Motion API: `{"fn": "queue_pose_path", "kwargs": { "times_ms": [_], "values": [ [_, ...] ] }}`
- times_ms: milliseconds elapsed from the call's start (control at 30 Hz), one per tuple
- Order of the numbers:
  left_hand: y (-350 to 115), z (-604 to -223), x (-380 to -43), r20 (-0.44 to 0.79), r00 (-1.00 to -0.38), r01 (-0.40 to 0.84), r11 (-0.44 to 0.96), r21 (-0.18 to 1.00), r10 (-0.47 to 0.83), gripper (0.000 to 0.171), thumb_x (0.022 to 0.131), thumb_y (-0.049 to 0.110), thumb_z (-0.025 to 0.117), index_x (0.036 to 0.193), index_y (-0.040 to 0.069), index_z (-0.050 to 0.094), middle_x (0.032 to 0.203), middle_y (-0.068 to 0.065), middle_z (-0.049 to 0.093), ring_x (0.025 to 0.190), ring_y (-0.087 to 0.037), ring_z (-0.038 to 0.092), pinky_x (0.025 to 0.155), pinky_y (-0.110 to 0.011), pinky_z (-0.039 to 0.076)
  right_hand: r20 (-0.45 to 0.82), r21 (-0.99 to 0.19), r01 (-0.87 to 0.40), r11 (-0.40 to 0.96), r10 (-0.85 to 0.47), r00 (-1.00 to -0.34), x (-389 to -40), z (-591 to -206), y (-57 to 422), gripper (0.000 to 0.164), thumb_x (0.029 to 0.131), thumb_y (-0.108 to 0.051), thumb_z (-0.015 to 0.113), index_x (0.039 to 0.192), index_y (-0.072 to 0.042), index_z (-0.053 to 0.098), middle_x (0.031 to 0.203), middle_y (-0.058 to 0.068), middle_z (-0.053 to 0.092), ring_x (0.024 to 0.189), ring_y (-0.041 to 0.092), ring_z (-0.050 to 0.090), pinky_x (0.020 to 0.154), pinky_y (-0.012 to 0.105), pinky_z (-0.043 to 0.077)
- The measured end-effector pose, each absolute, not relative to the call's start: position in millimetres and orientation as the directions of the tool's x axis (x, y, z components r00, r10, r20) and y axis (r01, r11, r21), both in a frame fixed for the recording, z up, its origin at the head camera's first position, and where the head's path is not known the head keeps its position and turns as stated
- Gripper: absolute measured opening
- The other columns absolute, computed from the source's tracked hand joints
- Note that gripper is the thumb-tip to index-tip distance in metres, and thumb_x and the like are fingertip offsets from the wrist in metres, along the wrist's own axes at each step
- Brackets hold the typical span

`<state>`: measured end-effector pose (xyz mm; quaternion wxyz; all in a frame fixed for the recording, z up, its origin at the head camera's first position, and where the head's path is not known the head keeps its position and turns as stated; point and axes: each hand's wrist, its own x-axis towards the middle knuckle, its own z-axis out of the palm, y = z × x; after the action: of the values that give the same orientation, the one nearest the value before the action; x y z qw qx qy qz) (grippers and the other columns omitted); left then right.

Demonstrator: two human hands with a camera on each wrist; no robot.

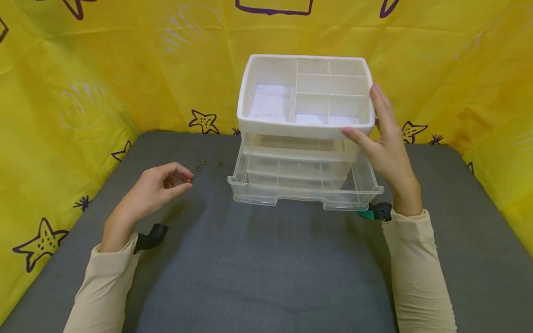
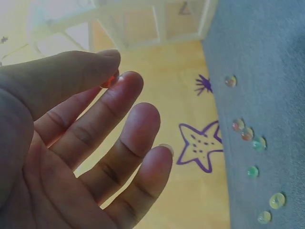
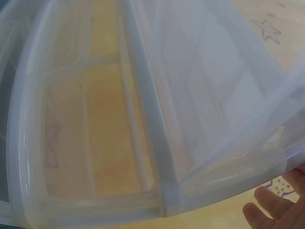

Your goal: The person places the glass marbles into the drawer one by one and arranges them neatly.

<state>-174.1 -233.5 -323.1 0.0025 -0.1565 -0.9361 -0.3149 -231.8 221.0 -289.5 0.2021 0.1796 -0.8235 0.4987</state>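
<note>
My left hand (image 1: pixel 151 192) pinches a small red-orange glass marble (image 2: pixel 110 80) between thumb and index finger, its other fingers loosely bent. It is above the dark cloth, left of a white plastic drawer organizer (image 1: pixel 306 129). At the organizer's upper right corner, my right hand (image 1: pixel 391 150) grips the top, with the thumb on the front rim and fingers along the right side. A clear drawer (image 1: pixel 300 196) stands pulled out toward me below the divided top tray. In the right wrist view, fingertips of the right hand (image 3: pixel 276 210) show beside the translucent plastic wall.
Several loose marbles lie on the cloth just beyond the left hand; the left wrist view shows a green marble (image 2: pixel 252 171) and a yellow marble (image 2: pixel 277 200) among them. A yellow patterned curtain (image 1: pixel 125 60) hangs behind and at both sides of the grey-covered table (image 1: pixel 258 277).
</note>
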Motion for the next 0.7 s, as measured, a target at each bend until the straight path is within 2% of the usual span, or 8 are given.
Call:
{"fn": "queue_pose_path", "kwargs": {
  "times_ms": [133, 300, 700],
  "values": [
    [-229, -321, -172, 0.142, -0.947, 0.317, 0.751, 0.580, 0.289, 0.010, 0.093, 0.014, 0.070, 0.103, 0.014, 0.067, 0.096, -0.005, 0.073, 0.075, -0.015, 0.064, 0.065, -0.020, 0.050, 0.515, -0.748, -0.501, 0.435, -0.095, -0.852, -231, -289, 221, 0.086, 0.089, -0.013, 0.074, 0.158, -0.024, 0.024, 0.166, -0.006, 0.016, 0.142, 0.021, 0.033, 0.119, 0.036, 0.034],
    [-225, -318, -168, 0.199, -0.939, 0.343, 0.753, 0.562, 0.279, 0.010, 0.092, 0.012, 0.071, 0.101, 0.014, 0.068, 0.093, -0.003, 0.073, 0.073, -0.005, 0.062, 0.067, -0.017, 0.049, 0.511, -0.750, -0.496, 0.438, -0.093, -0.855, -231, -289, 221, 0.086, 0.089, -0.013, 0.074, 0.158, -0.024, 0.024, 0.166, -0.006, 0.016, 0.143, 0.021, 0.032, 0.120, 0.039, 0.032],
    [-209, -303, -159, 0.348, -0.893, 0.444, 0.685, 0.577, 0.286, 0.015, 0.089, 0.011, 0.074, 0.103, 0.015, 0.069, 0.093, 0.004, 0.071, 0.076, -0.002, 0.061, 0.070, -0.013, 0.047, 0.514, -0.747, -0.498, 0.440, -0.092, -0.853, -230, -288, 220, 0.085, 0.089, -0.014, 0.074, 0.157, -0.024, 0.024, 0.166, -0.006, 0.016, 0.145, 0.021, 0.031, 0.120, 0.036, 0.033]
  ]
}}
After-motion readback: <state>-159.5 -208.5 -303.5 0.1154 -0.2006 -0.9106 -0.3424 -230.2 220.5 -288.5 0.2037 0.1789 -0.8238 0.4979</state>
